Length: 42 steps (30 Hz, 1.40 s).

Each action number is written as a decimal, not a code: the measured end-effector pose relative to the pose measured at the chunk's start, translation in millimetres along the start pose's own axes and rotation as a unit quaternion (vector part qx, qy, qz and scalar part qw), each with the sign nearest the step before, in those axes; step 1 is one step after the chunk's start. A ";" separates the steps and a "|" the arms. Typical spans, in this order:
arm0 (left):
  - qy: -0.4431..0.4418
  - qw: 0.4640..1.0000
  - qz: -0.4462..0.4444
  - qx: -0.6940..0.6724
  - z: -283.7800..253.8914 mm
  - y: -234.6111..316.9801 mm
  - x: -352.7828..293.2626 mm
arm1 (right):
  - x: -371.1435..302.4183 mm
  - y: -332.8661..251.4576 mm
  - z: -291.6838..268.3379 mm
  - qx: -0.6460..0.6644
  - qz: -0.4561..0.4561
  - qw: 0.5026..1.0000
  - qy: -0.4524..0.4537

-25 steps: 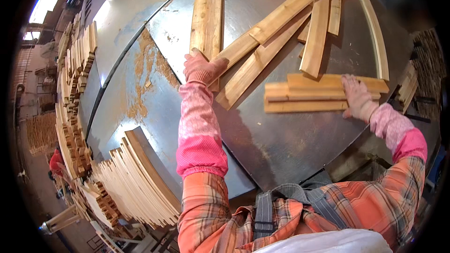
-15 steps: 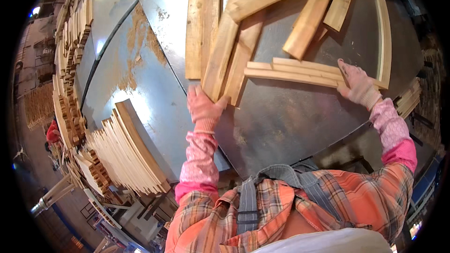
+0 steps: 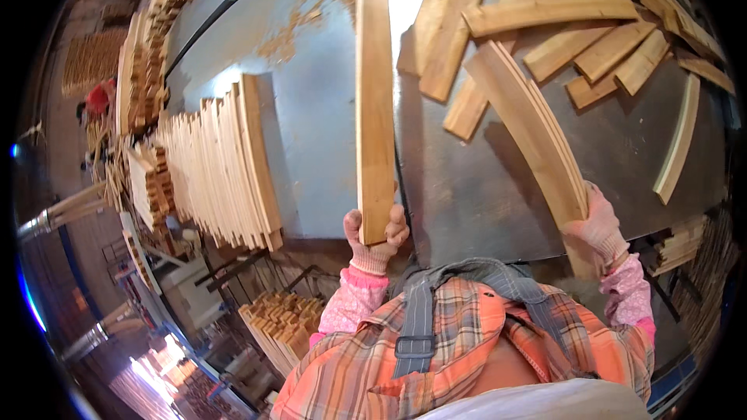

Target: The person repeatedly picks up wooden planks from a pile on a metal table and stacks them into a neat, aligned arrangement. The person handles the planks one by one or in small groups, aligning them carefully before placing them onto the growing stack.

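My left hand (image 3: 377, 235), in a pale pink glove, grips the near end of a single wooden board (image 3: 375, 101). The board is raised, its broad face showing and its far end pointing away from me. At the right, my gloved right hand (image 3: 597, 225) is closed round a small stack of wooden boards (image 3: 529, 136), held together and slanting up to the left. Its far end overlaps loose boards (image 3: 469, 105) on the grey metal table (image 3: 482, 194). Both hands are near the table's front edge, and the right-hand fingers are partly hidden by the stack.
A fanned row of boards (image 3: 214, 167) lies on the table's left part, with long stacks of cut wood (image 3: 140, 70) beyond. Loose boards (image 3: 615, 50) are heaped at the far right, and one narrow strip (image 3: 678, 140) lies apart. Sawdust (image 3: 307, 12) covers some of the metal.
My left hand has lifted a board off the table and drawn it nearer. My right hand has swung its stack from lying crosswise to pointing away. The view has shifted right.
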<state>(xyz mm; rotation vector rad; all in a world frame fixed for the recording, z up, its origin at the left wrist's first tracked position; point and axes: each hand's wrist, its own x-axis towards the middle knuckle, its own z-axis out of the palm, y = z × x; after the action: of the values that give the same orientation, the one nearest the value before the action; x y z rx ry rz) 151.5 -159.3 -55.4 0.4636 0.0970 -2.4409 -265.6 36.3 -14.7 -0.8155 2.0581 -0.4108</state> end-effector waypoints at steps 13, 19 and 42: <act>0.353 0.650 0.040 0.672 -50.3 111.0 -99.0 | 82.2 -339.3 319.1 -0.039 -0.132 0.982 -0.129; 0.458 0.487 0.047 0.742 -64.2 155.6 -69.1 | 105.3 -326.3 412.6 0.079 -0.135 0.969 -0.189; 0.077 0.981 0.088 0.155 -59.8 282.6 -61.9 | 50.9 -226.3 322.4 0.265 -0.012 0.953 -0.144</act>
<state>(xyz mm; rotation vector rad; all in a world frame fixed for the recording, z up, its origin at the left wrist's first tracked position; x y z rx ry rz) 387.6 -335.4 -76.8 0.7650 -0.2537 -2.2490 66.9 -160.9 -105.7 -0.5337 1.5604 -0.7683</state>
